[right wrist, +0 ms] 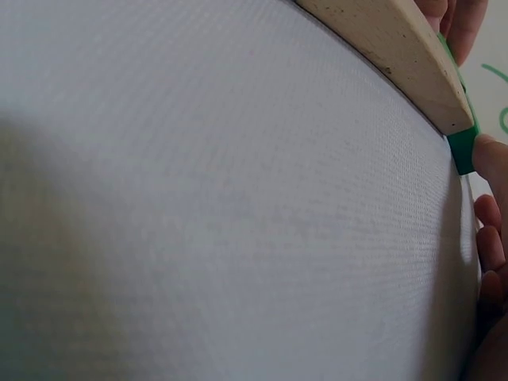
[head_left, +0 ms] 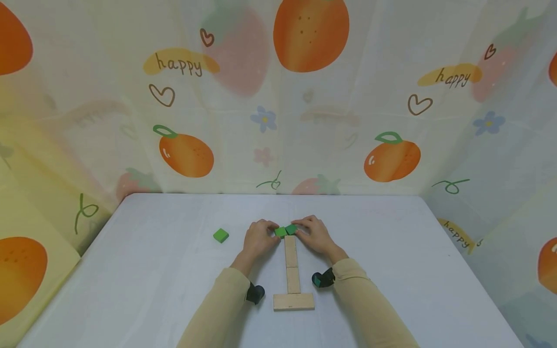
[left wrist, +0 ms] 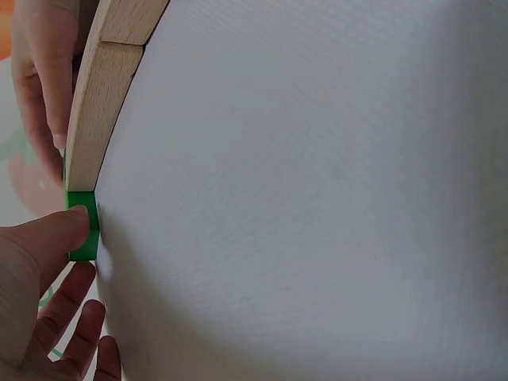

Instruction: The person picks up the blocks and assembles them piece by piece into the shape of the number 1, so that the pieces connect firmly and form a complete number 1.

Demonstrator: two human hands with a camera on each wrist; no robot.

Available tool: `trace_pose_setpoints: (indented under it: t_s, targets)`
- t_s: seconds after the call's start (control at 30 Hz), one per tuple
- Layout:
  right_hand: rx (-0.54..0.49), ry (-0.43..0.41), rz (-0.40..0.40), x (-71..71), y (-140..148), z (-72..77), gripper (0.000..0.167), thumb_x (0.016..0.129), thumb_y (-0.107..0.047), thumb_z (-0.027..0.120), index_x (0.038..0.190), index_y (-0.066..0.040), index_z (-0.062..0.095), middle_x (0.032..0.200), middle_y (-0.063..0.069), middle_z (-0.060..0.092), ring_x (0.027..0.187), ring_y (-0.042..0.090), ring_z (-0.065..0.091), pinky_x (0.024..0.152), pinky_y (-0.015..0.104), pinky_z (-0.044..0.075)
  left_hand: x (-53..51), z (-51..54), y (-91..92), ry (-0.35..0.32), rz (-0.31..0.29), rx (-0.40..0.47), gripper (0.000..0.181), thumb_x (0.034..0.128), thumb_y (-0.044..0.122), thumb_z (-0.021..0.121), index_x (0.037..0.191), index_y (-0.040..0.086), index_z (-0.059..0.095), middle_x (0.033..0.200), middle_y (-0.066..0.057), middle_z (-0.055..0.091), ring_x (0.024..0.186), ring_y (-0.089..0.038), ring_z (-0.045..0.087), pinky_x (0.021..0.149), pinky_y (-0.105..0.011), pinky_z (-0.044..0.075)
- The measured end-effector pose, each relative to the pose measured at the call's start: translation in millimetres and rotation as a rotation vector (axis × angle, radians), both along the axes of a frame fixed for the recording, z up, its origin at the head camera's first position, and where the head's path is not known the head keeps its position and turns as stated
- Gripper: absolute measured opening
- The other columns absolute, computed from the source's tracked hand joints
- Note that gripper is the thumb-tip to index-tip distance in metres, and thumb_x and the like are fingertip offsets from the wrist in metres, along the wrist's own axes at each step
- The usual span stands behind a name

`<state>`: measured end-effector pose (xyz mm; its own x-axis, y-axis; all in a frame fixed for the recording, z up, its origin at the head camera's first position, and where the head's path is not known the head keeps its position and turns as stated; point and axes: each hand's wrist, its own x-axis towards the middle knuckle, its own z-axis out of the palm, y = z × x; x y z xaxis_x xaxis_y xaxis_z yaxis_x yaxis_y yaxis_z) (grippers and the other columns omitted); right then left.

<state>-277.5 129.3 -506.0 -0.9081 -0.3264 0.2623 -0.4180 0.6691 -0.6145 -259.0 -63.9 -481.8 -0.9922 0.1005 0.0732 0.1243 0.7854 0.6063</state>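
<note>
Two small green blocks stand side by side at the far end of a line of wooden blocks. My left hand [head_left: 258, 238] pinches the light green block [head_left: 280, 232], its thumb on the near side in the left wrist view. From the other side my right hand [head_left: 317, 236] holds the darker green block [head_left: 291, 229] between thumb and finger; this block looks slightly turned. Just below them lies a long wooden block [head_left: 290, 251], end to end with another wooden block [head_left: 293, 280]. A third wooden block [head_left: 293, 302] lies crosswise at the near end.
Another green block [head_left: 221, 235] lies on the white table [head_left: 152, 270], left of my left hand. Black wrist cameras hang under both sleeves, beside the wooden line. A patterned curtain [head_left: 278, 145] rises behind the table's far edge.
</note>
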Motion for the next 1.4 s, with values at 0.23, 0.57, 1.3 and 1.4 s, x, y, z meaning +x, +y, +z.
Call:
trace_pose_setpoints:
  t_s: [0.23,0.57,1.3,1.4]
  targets:
    - [-0.001,0.005,0.008,0.6,0,0.5,0.027,0.084,-0.014,0.065,0.112,-0.012,0.066,0.102,0.013,0.057,0.094,0.028,0.052,0.081,0.044,0.040,0.1,1.5,-0.5,-0.022,0.002,-0.003,0.032,0.0745,0.020,0.074,0.105,0.012,0.068,0.101,-0.005,0.064,0.095,-0.022,0.056,0.081,-0.037,0.045]
    - [-0.005,0.012,0.017,-2.9,1,-2.0,0.028,0.085,-0.015,0.065,0.112,-0.012,0.066,0.102,0.012,0.056,0.094,0.027,0.051,0.081,0.043,0.040,0.6,4.8,-6.4,-0.056,-0.033,-0.012,0.035,0.0752,0.018,0.073,0.109,0.012,0.066,0.108,-0.006,0.063,0.103,-0.024,0.055,0.088,-0.039,0.045]
    - [0.015,0.010,0.020,-1.3,2,-1.7,0.028,0.086,-0.016,0.063,0.113,-0.010,0.065,0.103,0.014,0.056,0.095,0.028,0.051,0.082,0.043,0.039,11.0,34.5,-51.7,0.011,-0.035,-0.034,0.037,0.0754,0.017,0.074,0.111,0.009,0.064,0.111,-0.007,0.061,0.104,-0.026,0.054,0.087,-0.040,0.046]
    - [0.019,0.007,0.016,-0.4,2,-1.2,0.028,0.086,-0.016,0.063,0.113,-0.011,0.065,0.103,0.013,0.056,0.095,0.028,0.051,0.082,0.043,0.039,12.0,37.5,-64.2,0.041,-0.030,-0.021,0.037,0.0750,0.017,0.073,0.110,0.008,0.064,0.111,-0.008,0.062,0.104,-0.027,0.055,0.086,-0.041,0.045]
